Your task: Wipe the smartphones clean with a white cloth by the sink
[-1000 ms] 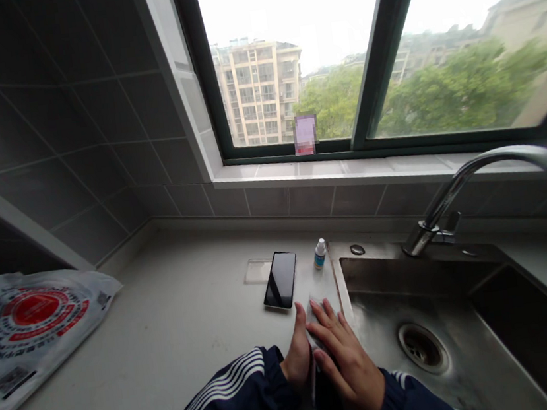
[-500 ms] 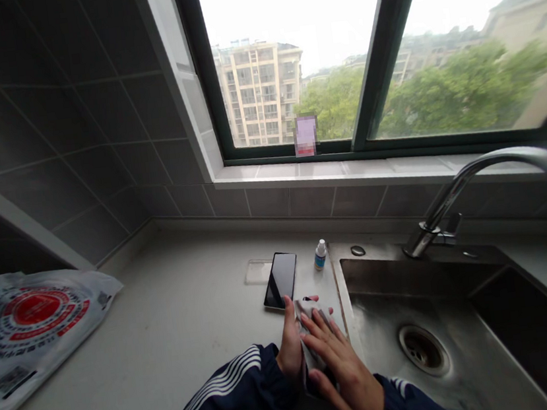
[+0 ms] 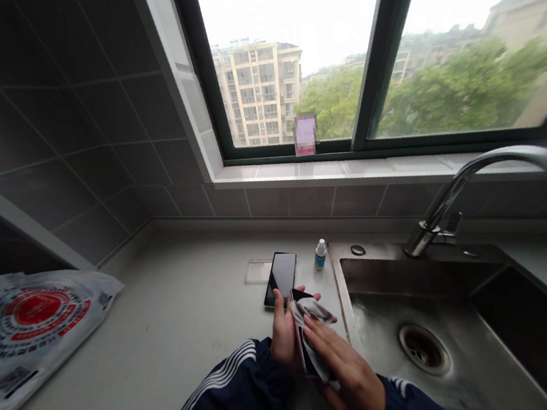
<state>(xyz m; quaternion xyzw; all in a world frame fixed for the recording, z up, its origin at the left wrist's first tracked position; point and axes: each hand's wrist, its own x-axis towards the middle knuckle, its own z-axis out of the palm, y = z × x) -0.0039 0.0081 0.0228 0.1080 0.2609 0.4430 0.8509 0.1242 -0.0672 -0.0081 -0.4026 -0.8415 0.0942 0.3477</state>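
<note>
My left hand (image 3: 283, 335) cradles a dark-screened smartphone (image 3: 306, 354) from beneath, its thumb along the near-left edge and fingertips showing past the far side. Over the screen lies a crumpled light grey cloth (image 3: 311, 308), pressed flat under the fingers of my right hand (image 3: 347, 363). Part of the phone is covered by the cloth and that hand. Just beyond my left thumb, a second smartphone (image 3: 282, 274) rests face up on the counter, partly over a clear phone case (image 3: 258, 271). A small white-capped bottle (image 3: 320, 255) with a blue label stands upright to its right.
A stainless steel sink (image 3: 381, 315) lies close on my right, with a chrome faucet (image 3: 440, 201) arching over it. A white plastic bag (image 3: 72, 289) with red print sits on the counter (image 3: 169, 331) at left. Behind are a tiled wall and a window.
My right hand has slid toward me and slightly right with the cloth, its fingers now closer together. The far end of the held phone has come into view.
</note>
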